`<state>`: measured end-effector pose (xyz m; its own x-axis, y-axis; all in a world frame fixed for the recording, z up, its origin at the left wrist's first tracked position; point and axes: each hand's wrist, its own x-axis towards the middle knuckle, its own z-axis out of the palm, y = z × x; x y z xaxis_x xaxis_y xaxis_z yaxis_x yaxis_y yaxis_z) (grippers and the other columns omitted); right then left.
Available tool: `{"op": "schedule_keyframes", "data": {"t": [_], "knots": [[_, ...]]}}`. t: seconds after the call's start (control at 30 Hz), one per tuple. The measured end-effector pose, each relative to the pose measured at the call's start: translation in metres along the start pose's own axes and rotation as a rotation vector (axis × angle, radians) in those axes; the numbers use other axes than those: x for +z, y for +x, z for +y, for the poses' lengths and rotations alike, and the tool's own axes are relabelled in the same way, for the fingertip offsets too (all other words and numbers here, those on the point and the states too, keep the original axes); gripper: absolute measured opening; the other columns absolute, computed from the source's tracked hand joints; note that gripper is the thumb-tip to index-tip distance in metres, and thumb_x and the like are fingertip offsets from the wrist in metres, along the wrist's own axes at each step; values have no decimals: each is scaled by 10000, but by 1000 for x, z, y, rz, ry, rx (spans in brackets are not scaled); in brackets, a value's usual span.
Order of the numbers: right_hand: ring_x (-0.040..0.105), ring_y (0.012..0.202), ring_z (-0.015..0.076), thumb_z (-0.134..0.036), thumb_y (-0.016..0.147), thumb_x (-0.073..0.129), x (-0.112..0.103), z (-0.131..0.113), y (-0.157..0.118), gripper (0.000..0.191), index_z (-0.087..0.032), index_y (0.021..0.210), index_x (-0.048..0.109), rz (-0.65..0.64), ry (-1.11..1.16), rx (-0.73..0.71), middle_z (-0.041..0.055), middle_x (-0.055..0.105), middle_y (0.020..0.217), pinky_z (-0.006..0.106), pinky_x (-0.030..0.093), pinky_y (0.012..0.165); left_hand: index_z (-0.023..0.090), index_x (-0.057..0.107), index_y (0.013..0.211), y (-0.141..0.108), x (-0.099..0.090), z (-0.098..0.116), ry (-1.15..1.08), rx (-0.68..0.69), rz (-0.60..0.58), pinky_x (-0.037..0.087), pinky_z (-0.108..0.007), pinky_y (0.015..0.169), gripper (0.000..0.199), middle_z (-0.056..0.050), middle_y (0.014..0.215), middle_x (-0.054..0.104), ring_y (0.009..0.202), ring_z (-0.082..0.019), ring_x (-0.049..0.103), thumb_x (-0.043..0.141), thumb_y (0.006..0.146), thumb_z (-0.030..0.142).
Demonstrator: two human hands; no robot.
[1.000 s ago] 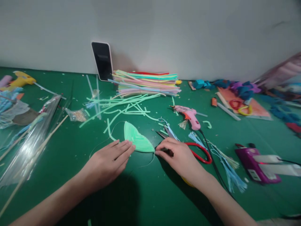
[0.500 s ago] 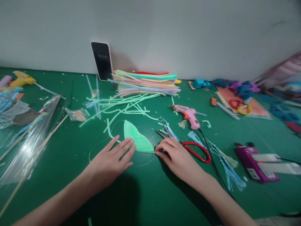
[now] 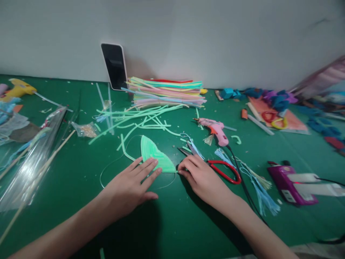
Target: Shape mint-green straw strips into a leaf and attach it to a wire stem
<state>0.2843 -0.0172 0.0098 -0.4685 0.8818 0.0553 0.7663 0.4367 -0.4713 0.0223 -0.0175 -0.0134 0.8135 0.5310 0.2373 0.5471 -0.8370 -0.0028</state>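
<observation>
A light green leaf-shaped piece (image 3: 155,155) made of glued strips lies flat on the green table (image 3: 172,223). My left hand (image 3: 132,185) rests flat on the table, fingers spread, fingertips on the piece's lower edge. My right hand (image 3: 201,176) pinches the pointed right tip of the piece between thumb and forefinger. A thin clear wire (image 3: 113,165) curves out from under the piece to the left. Red-handled scissors (image 3: 222,169) lie just right of my right hand.
A pink glue gun (image 3: 215,130) with a black cord lies behind the scissors. Loose green strips (image 3: 140,122), a stack of coloured straws (image 3: 167,92) and a phone (image 3: 114,66) leaning on the wall sit further back. Plastic sleeves and sticks (image 3: 35,158) lie left, a purple device (image 3: 289,183) right.
My left hand slid a little forward and right onto the green piece's edge. My right hand stayed pinching the tip. The view shifted slightly.
</observation>
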Motion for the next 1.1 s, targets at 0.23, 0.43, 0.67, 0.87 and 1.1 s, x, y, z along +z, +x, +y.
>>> {"op": "schedule_keyframes", "data": {"t": [0.23,0.43,0.67,0.87,1.1], "knots": [[545,872,232,-98,971,465,2,2,-2,159,-182,912,587,5,-61,-25,82,617,916,393,493,794,97,507,1380,13,2,9,-47,9,-44,350,-430,1143,570,-173,1502,464,1405,-290,416,410,978,490],[541,863,231,-71,955,461,4,3,-2,178,-188,919,591,22,-81,-17,85,612,917,380,489,785,81,431,1446,25,2,14,-48,35,-80,290,-528,1157,762,-239,1429,515,1382,-367,427,386,920,631],[537,856,236,-92,968,452,5,3,-3,173,-168,920,600,33,-107,-32,96,615,910,383,492,786,31,278,1515,35,7,13,-118,33,-79,113,-492,1211,933,-205,1582,299,1499,-319,191,278,891,724],[551,865,226,-127,983,458,4,6,-3,182,-181,908,614,46,-95,-41,85,625,906,383,496,814,79,214,1549,36,12,14,-130,17,-94,73,-460,1218,862,-166,1608,251,1508,-275,177,280,933,678],[557,887,237,-98,968,473,5,7,-4,177,-182,922,622,88,-95,-34,83,641,921,397,500,837,82,208,1551,35,11,13,-144,17,-102,99,-450,1214,846,-159,1607,259,1503,-271,199,285,943,664]]}}
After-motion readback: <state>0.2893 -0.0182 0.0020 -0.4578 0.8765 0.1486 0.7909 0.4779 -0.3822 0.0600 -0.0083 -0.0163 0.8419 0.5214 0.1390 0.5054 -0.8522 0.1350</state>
